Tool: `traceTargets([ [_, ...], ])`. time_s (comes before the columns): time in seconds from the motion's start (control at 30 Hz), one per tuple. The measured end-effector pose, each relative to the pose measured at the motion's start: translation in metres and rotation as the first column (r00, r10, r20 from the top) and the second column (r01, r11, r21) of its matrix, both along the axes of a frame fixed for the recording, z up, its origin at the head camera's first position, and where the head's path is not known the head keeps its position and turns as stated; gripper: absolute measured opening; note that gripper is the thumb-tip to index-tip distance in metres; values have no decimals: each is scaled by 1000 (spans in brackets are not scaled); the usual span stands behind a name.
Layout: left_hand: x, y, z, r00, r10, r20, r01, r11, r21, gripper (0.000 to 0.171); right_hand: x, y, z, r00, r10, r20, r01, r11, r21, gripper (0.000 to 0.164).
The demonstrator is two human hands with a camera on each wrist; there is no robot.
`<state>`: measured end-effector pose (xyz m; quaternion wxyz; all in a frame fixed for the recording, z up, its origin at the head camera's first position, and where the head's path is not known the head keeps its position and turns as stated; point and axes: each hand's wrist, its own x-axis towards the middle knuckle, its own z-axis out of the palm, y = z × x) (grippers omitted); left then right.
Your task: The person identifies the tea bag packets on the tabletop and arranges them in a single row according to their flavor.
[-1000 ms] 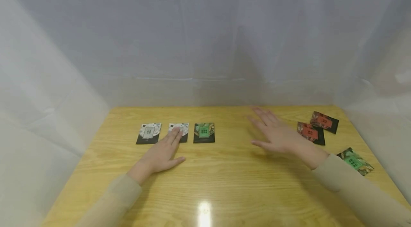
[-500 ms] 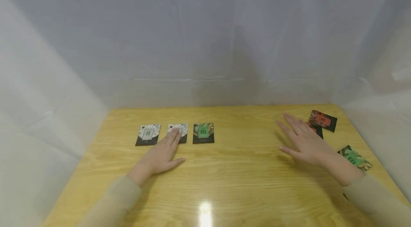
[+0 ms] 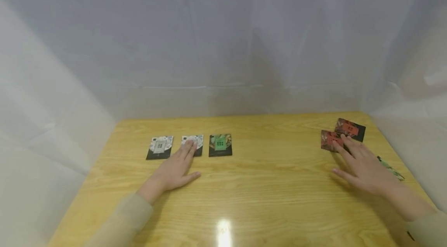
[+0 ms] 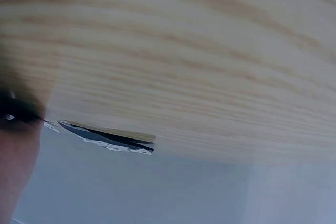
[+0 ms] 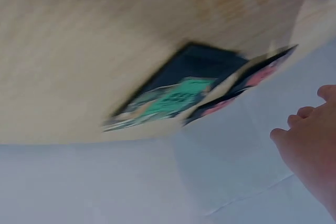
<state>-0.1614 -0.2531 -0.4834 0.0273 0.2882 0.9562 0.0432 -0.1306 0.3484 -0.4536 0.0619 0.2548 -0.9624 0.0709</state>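
My left hand (image 3: 174, 171) lies with straight fingers on the middle white-and-black packet (image 3: 200, 143), partly covering it. To its left is another white-and-black packet (image 3: 160, 147); to its right, a green-and-black one (image 3: 220, 144). On the table's right side my right hand (image 3: 366, 171) hangs with fingers spread, fingertips overlapping the nearer red-and-black packet (image 3: 327, 140) in the head view. A second red-and-black packet (image 3: 350, 128) lies just behind that. Beside the right hand, a second green packet (image 3: 391, 168) is mostly hidden; the right wrist view shows its green label (image 5: 178, 97) more fully.
The wooden table (image 3: 272, 192) has a light reflection near its front. White cloth (image 3: 223, 45) hangs behind it and along both sides. A small dark edge (image 3: 410, 235) shows beside the right sleeve (image 3: 427, 227).
My right hand has swept rightward and towards me, from the table's middle to the red packets. The left hand stays on the middle white packet.
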Motion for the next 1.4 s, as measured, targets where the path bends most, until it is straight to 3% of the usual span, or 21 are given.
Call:
traceTargets([
  [0.33,1,-1,0,1000,3,3,-3,1000,7,94,20,34,-14,988,-106,116,109,994,-23,84],
  [0.57,1,-3,-2,1000,13,5,-13,1000,-7,95,31,49,-26,977,-152,148,156,988,-17,80],
  [0.83,1,-2,-3,1000,7,-3,-7,1000,-3,94,37,56,-30,921,-243,303,259,966,-11,85],
  [0.97,2,-2,-3,1000,5,-4,-5,1000,-3,95,38,58,-32,911,-256,322,275,961,-13,84],
  [1.23,2,-2,-3,1000,11,-8,-11,1000,-18,95,38,57,-34,911,-261,320,278,961,-9,85],
  [1.4,2,-1,-3,1000,12,-4,-12,1000,-17,95,42,54,-37,927,-221,303,246,968,-47,84],
])
